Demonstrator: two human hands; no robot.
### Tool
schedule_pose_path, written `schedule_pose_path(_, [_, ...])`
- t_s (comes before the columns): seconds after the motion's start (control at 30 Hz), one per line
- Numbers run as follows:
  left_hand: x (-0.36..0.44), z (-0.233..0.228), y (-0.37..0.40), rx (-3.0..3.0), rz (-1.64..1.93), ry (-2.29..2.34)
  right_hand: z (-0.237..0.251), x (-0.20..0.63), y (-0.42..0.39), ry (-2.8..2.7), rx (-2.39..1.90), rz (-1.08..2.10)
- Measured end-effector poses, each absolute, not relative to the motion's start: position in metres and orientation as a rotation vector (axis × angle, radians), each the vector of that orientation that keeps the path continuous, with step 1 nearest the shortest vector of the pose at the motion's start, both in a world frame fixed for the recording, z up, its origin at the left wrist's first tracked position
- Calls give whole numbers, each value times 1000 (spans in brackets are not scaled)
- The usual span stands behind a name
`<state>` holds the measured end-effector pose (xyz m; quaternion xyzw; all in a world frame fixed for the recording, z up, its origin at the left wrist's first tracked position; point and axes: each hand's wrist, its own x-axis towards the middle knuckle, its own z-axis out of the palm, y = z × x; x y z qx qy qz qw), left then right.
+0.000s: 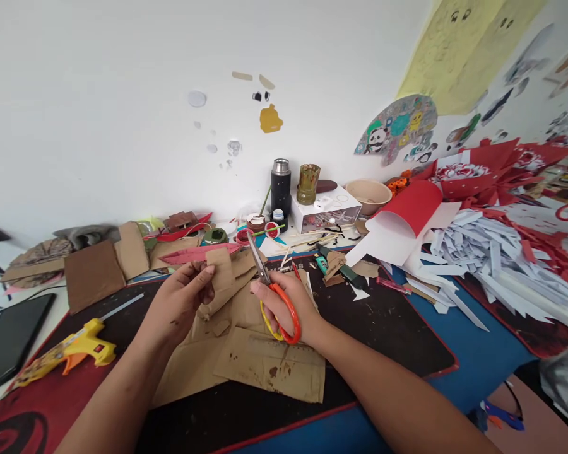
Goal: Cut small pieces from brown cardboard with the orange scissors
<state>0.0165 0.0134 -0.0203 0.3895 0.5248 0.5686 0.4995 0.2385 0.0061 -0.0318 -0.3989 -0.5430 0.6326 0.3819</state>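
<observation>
Pinched between thumb and fingers of the left hand (182,301) is a small cardboard piece (221,266), held upright above the big brown cardboard sheets (265,366) that lie flat on the dark desk mat (383,328). Across from it, the right hand (284,302) is clenched through the orange and yellow handles of a pair of scissors (271,293), whose blades point up and away and appear closed, their tips just beside the right edge of the small cardboard piece; whether they touch it cannot be told. Both hands hover over the cardboard sheets, near the far side of the mat. Left of the mat's sheets, on its near left part, lies a yellow glue gun (76,348) with its nozzle toward the hands, and beyond that edge rests a black tablet (9,337). Behind the mat, against the wall, stand a black flask (280,183) and a white box (326,211), with a beige bowl (368,194) just right of the box. Right of the mat, a curled red and white paper sheet (402,224) lies beside a heap of white paper strips (492,265). More brown cardboard scraps (92,274) sit behind the mat's left corner.
</observation>
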Motion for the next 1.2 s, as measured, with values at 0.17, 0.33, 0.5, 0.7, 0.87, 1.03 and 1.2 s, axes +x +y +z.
schedule_pose_path(0.17, [20, -15, 14, 841, 1441, 1215, -41, 238, 8, -1440, -1007, 1674])
schedule_pose_path(0.33, [20, -14, 13, 809, 1497, 1174, -43, 237, 8, -1440, -848, 1733])
schedule_pose_path(0.5, [20, -14, 14, 773, 1578, 1139, -39, 239, 5, -1461, -689, 1793])
schedule_pose_path(0.7, [19, -11, 14, 743, 1680, 1082, -41, 236, 1, -1486, -738, 1887])
schedule_pose_path(0.87, [18, -10, 11, 768, 1736, 1062, -40, 237, 1, -1522, -877, 1843])
schedule_pose_path(1.03, [23, -5, 7, 845, 1773, 1098, -42, 239, 1, -1552, -883, 1832])
schedule_pose_path(1.2, [33, 1, 2, 960, 1713, 1178, -43, 239, -2, -1603, -865, 1805])
